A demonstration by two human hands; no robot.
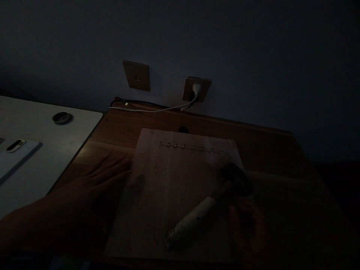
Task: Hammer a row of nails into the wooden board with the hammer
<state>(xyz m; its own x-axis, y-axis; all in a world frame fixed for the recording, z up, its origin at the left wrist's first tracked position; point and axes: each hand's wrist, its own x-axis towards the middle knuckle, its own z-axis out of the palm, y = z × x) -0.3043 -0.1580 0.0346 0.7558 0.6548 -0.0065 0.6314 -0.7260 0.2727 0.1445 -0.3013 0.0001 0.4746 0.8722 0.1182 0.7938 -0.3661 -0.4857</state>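
In dim light, a wooden board (pixel 168 187) lies on the brown table. Several small nails (pixel 183 146) stand in a row near its far edge, along a thin line. A hammer (pixel 194 217) rests on the board, its dark head at the right and its pale, worn handle slanting toward me. My left hand (pixel 108 172) is spread with fingers stretched out beside the board's left edge, holding nothing. My right hand (pixel 249 221) is by the board's right edge, just below the hammer head. Its fingers are loosely curved and apart from the thumb; I see nothing in them.
A white surface (pixel 81 123) adjoins the table at left, bearing a dark round object (pixel 62 117) and a pale flat item (pixel 18 150) with an oval opening. Behind, a white plug (pixel 196 89) sits in a wall socket, its cable (pixel 152 111) running along the table's back edge.
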